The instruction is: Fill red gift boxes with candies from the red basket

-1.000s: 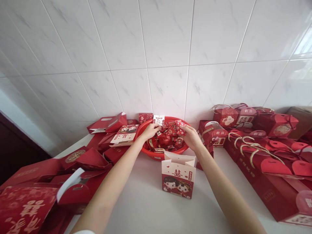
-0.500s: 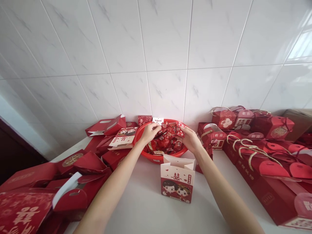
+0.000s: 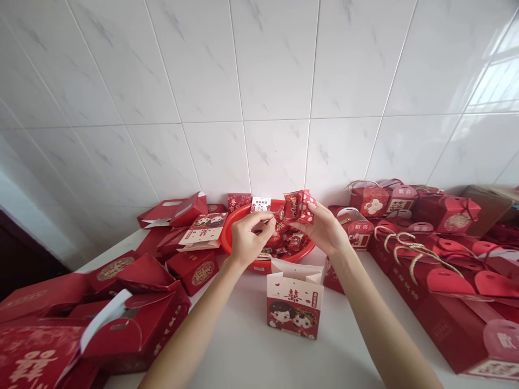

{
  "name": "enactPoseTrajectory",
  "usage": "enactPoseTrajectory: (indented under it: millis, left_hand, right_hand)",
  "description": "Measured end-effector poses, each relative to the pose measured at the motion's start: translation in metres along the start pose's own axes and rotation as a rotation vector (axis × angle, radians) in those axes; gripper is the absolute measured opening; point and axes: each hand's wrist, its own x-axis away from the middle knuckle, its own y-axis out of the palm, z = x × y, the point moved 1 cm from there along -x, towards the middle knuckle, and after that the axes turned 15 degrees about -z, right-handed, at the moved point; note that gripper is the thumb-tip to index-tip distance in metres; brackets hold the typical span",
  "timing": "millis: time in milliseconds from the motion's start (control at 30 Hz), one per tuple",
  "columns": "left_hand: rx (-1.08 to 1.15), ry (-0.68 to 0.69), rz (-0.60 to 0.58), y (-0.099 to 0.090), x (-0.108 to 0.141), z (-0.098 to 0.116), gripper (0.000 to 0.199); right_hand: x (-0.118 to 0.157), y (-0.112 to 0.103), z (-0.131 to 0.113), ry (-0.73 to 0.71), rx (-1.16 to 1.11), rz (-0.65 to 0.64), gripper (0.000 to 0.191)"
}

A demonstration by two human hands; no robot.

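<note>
A red plastic basket (image 3: 228, 229) holds a heap of red-wrapped candies (image 3: 295, 242). Over its right side, my right hand (image 3: 329, 231) is closed on red candy packets (image 3: 295, 206), one of them dotted with white. My left hand (image 3: 250, 237) pinches what looks like a small red wrapped candy (image 3: 279, 215) above the basket, partly hidden by the fingertips. Between my forearms an open paper gift box (image 3: 295, 297) stands upright in front of the basket, cream above and red below, with two cartoon faces. Its inside bottom is hidden.
Red gift boxes (image 3: 138, 324) lie piled on the left. More boxes with rope handles (image 3: 438, 308) fill the right side. A cardboard box (image 3: 488, 208) sits at the far right. The white table (image 3: 243, 346) meets a tiled wall (image 3: 275, 156) behind the basket.
My right hand has lifted the candy packets up above the basket's rim. My left hand has shifted right and nearer to me, still pinching, towards the packets. The gift box stays put.
</note>
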Motion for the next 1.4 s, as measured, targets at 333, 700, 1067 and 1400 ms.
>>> enactPoseTrajectory:
  millis: [333,700,1067,1400]
  left_hand:
    - [0.174,-0.104,-0.273,-0.019,0.005,0.027,0.02]
    - [-0.039,-0.277,-0.97,-0.024,0.013,0.038,0.024]
    - [0.068,-0.557,-0.999,-0.023,0.012,0.026,0.05]
    - [0.201,-0.516,-1.045,-0.022,0.009,0.029,0.047]
  right_hand:
    - [0.02,0.033,-0.041,0.003,0.231,-0.007,0.024]
    - [0.044,0.056,-0.066,0.176,0.611,-0.184,0.027]
    - [0.04,0.059,-0.054,0.332,0.844,-0.264,0.024]
    - [0.042,0.054,-0.054,0.463,1.052,-0.348,0.023]
